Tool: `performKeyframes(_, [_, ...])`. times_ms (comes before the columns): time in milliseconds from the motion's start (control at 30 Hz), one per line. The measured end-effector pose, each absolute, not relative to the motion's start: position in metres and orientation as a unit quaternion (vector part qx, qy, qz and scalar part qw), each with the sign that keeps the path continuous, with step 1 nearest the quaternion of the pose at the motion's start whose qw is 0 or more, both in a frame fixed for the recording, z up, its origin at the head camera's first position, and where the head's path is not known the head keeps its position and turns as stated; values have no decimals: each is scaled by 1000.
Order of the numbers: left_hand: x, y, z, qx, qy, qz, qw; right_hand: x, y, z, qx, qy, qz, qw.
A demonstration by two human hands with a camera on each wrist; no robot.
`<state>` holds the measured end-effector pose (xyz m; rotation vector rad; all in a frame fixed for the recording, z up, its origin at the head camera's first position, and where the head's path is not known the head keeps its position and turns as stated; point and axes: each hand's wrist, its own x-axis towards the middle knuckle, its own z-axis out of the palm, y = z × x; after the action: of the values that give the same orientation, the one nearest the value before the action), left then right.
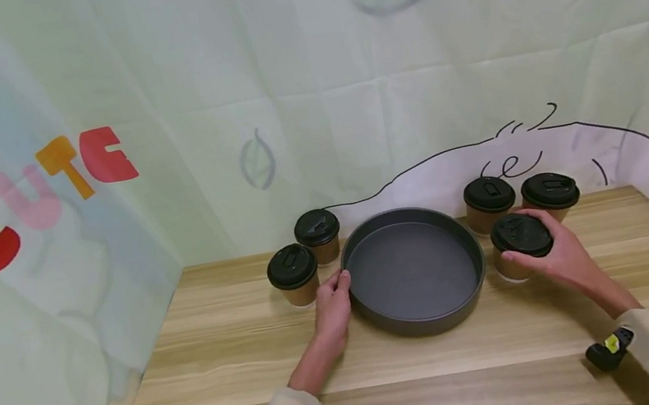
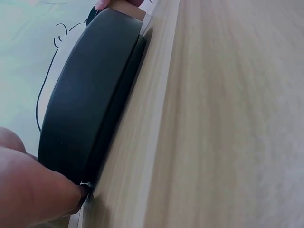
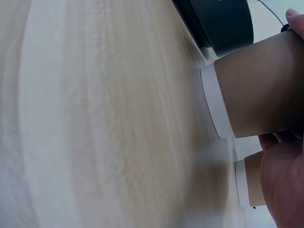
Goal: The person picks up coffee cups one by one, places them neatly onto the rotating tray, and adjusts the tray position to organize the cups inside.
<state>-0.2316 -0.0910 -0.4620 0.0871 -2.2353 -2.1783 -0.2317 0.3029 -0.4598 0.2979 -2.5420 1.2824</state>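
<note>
Dark grey and round, a shallow straight-walled pan with a matt, metal-looking surface (image 1: 415, 270) sits near the back edge of the wood-grain table (image 1: 398, 399), about midway between the back corners. The left hand (image 1: 332, 311) grips its left wall, thumb at the rim. The pan looks stiff and broad, probably moderately weighty, so a one-sided hold may let its far side dip; opposite points on the wall would balance it better.

The right hand (image 1: 563, 256) is curled round a brown paper-like cup with a black plastic lid and pale base (image 1: 510, 267), just beside the pan's right side; whether its base touches the table I cannot tell. Its wall is likely light and easily dented, its lid smooth and perhaps slippery, so a gentle hold on the body just below the lid seems safest.

Toward the back right corner stand a matching lidded brown cup (image 1: 488, 199) and another like it (image 1: 549, 192). Left of the pan, toward the back left corner, are a front brown lidded cup (image 1: 292, 267) and a rear one (image 1: 317, 229).
</note>
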Motion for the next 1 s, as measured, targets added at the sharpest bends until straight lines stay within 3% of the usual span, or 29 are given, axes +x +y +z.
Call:
performKeyframes(600, [-234,-91,-466,40,-719,-694,10,-231,299,-461,109,-866,456,175])
performKeyframes(1000, [-233,-93,-462,36,-723,-690,7,-236,283,-401,125,-853,468,194])
